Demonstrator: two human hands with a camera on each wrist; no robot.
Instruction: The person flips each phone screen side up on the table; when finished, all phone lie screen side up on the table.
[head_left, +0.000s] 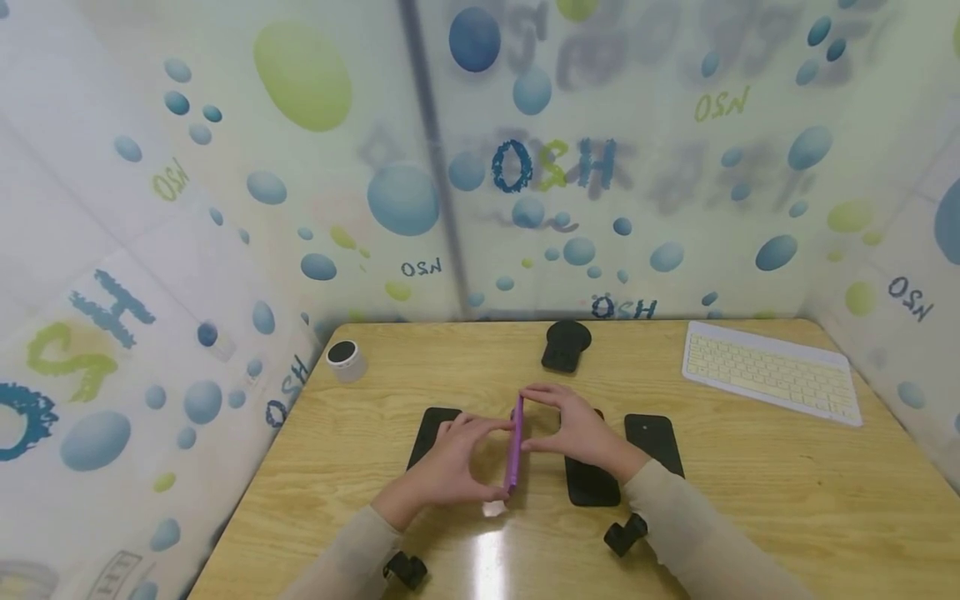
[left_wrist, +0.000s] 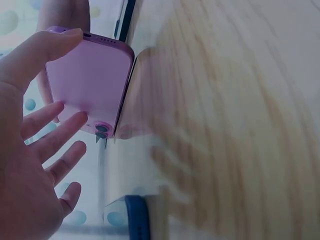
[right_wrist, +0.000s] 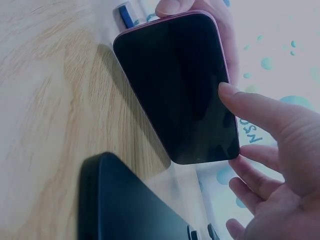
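Note:
A purple smartphone (head_left: 515, 450) stands on its long edge between the two hands. I cannot tell whether that edge touches the table. My left hand (head_left: 456, 467) holds it from the left, thumb at the near short end and fingertips by the far part. In the left wrist view the pinkish back of the smartphone (left_wrist: 90, 75) shows its camera lenses. From the right, my right hand (head_left: 585, 432) grips the far end, thumb against the screen side. The dark screen of the smartphone (right_wrist: 175, 90) fills much of the right wrist view.
One black phone (head_left: 433, 427) lies left of the hands. Another black phone (head_left: 592, 485) lies below the right hand, and a third black phone (head_left: 654, 440) further right. Behind are a white cylinder (head_left: 348, 362), a black round-topped object (head_left: 566, 346) and a white keyboard (head_left: 772, 371).

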